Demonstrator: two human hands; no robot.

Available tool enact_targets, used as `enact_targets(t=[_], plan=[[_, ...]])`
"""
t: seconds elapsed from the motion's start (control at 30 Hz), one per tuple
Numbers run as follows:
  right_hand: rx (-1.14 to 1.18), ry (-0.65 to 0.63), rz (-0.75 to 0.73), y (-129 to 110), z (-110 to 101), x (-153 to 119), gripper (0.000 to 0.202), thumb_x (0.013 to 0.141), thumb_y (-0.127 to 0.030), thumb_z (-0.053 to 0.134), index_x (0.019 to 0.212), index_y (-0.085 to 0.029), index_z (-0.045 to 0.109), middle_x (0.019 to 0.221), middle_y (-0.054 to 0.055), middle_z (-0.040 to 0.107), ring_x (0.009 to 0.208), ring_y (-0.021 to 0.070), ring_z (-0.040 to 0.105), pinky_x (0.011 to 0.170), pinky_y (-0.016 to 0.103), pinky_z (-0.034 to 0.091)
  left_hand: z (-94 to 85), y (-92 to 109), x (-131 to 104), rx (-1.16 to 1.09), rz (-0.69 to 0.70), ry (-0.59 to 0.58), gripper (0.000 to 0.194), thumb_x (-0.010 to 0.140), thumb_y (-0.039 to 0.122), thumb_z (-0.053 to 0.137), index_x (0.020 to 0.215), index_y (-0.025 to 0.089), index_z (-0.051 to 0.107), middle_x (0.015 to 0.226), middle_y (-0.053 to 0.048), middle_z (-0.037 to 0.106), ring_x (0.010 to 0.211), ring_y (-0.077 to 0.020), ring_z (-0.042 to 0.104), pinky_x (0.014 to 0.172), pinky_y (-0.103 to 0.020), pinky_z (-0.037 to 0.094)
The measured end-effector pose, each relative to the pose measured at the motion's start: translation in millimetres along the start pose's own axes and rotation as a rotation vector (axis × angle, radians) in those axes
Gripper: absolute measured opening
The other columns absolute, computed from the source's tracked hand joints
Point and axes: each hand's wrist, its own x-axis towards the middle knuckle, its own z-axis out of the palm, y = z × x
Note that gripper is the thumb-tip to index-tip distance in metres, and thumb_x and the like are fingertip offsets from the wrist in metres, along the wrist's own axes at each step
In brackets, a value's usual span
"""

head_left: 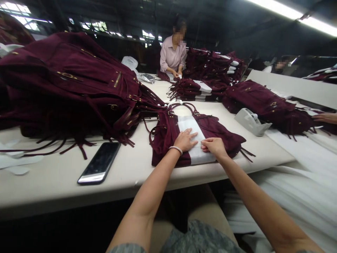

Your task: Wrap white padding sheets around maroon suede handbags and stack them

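Observation:
A maroon handbag [219, 131] with looped handles lies flat near the table's front edge. Around its middle runs a white wrapping strip [190, 122]. My left hand [185, 140], with a pale band at the wrist, lies on the strip and the bag with its fingers spread. Just to the right, my right hand [213, 146] has its thumb and forefinger pinched together at the strip's right edge; what they hold, if anything, is too small to make out.
Piled maroon bags [94, 80] fill the left, with a phone [100, 163] in front. A grey tape dispenser [252, 122] and more bags [271, 105] stand at right. A person [172, 54] works behind the table [142, 172]; another person's hand [326, 117] shows far right.

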Motion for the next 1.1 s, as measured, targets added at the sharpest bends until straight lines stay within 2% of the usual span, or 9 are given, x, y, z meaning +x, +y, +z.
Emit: enact_targets(t=[0.27, 0.43, 0.53, 0.63, 0.73, 0.87, 0.93, 1.0, 1.1], plan=[[-0.080, -0.025, 0.038, -4.8, -0.3, 2.2, 0.023, 0.072, -0.003, 0.076, 0.064, -0.014, 0.057, 0.050, 0.003, 0.064, 0.046, 0.0138, 0.064, 0.045, 0.020, 0.057, 0.1, 0.2, 0.1, 0.000, 0.002, -0.001, 0.053, 0.094, 0.048, 0.049, 0.143, 0.028, 0.045, 0.158, -0.009, 0.029, 0.146, -0.0245, 0.023, 0.120, -0.046, 0.019], [-0.174, -0.091, 0.130, -17.5, -0.7, 4.2, 0.035, 0.071, -0.003, 0.078, 0.063, -0.017, 0.047, 0.047, 0.002, 0.062, 0.047, 0.0155, 0.065, 0.043, 0.021, 0.057, 0.3, -0.1, 0.4, -0.002, 0.007, 0.010, 0.053, 0.094, 0.046, 0.050, 0.143, 0.028, 0.046, 0.158, -0.009, 0.029, 0.146, -0.0239, 0.024, 0.120, -0.045, 0.019], [-0.244, -0.163, 0.209, -28.5, -1.8, 6.3, 0.034, 0.069, -0.008, 0.082, 0.064, -0.015, 0.050, 0.048, 0.005, 0.062, 0.041, 0.0158, 0.061, 0.040, 0.024, 0.056, 0.0, -0.2, 0.7, 0.004, 0.013, 0.010, 0.053, 0.093, 0.045, 0.052, 0.142, 0.027, 0.047, 0.158, -0.009, 0.029, 0.146, -0.0247, 0.024, 0.120, -0.044, 0.019], [-0.360, -0.253, 0.269, -38.5, -4.9, 7.1, 0.033, 0.068, -0.012, 0.084, 0.062, -0.014, 0.051, 0.044, 0.003, 0.059, 0.033, 0.0121, 0.053, 0.038, 0.024, 0.055, -0.4, -0.1, 0.8, 0.006, 0.010, 0.006, 0.053, 0.092, 0.045, 0.054, 0.142, 0.027, 0.047, 0.158, -0.009, 0.029, 0.146, -0.0242, 0.024, 0.119, -0.044, 0.020], [-0.558, -0.357, 0.273, -43.4, -8.7, 7.6, 0.035, 0.073, -0.017, 0.082, 0.060, -0.016, 0.049, 0.038, -0.001, 0.053, 0.030, 0.0077, 0.045, 0.039, 0.022, 0.053, -0.7, 0.0, 0.8, 0.003, 0.010, 0.008, 0.053, 0.093, 0.045, 0.054, 0.142, 0.028, 0.047, 0.158, -0.009, 0.029, 0.146, -0.0241, 0.024, 0.119, -0.044, 0.020], [-0.725, -0.421, 0.259, -41.1, -13.5, 8.4, 0.038, 0.080, -0.026, 0.077, 0.059, -0.017, 0.046, 0.035, -0.004, 0.049, 0.029, 0.0055, 0.040, 0.038, 0.019, 0.048, -1.0, 0.7, 0.1, 0.006, 0.012, -0.002, 0.053, 0.093, 0.045, 0.054, 0.142, 0.027, 0.047, 0.158, -0.008, 0.029, 0.146, -0.0246, 0.024, 0.120, -0.043, 0.019], [-0.771, -0.480, 0.259, -38.4, -19.4, 5.2, 0.040, 0.081, -0.032, 0.076, 0.059, -0.018, 0.045, 0.035, -0.004, 0.049, 0.028, 0.0051, 0.039, 0.037, 0.018, 0.045, -1.4, 1.1, -0.5, 0.009, 0.005, -0.008, 0.054, 0.093, 0.045, 0.054, 0.143, 0.027, 0.046, 0.158, -0.008, 0.028, 0.146, -0.0238, 0.024, 0.120, -0.042, 0.019], [-0.778, -0.598, 0.249, -36.2, -32.9, -1.3, 0.043, 0.075, -0.039, 0.079, 0.059, -0.018, 0.046, 0.035, -0.004, 0.049, 0.029, 0.0062, 0.041, 0.036, 0.017, 0.042, -2.1, 1.3, -1.1, 0.014, 0.000, -0.005, 0.054, 0.093, 0.045, 0.053, 0.143, 0.027, 0.046, 0.158, -0.009, 0.028, 0.146, -0.0232, 0.023, 0.120, -0.042, 0.019], [-0.700, -0.874, 0.273, -33.6, -75.1, -6.1, 0.046, 0.061, -0.047, 0.086, 0.062, -0.017, 0.051, 0.040, -0.003, 0.054, 0.032, 0.0094, 0.048, 0.034, 0.018, 0.037, -3.3, 1.5, -1.4, 0.025, -0.004, 0.002, 0.052, 0.095, 0.046, 0.051, 0.143, 0.027, 0.045, 0.158, -0.009, 0.028, 0.146, -0.0235, 0.024, 0.120, -0.044, 0.020]])
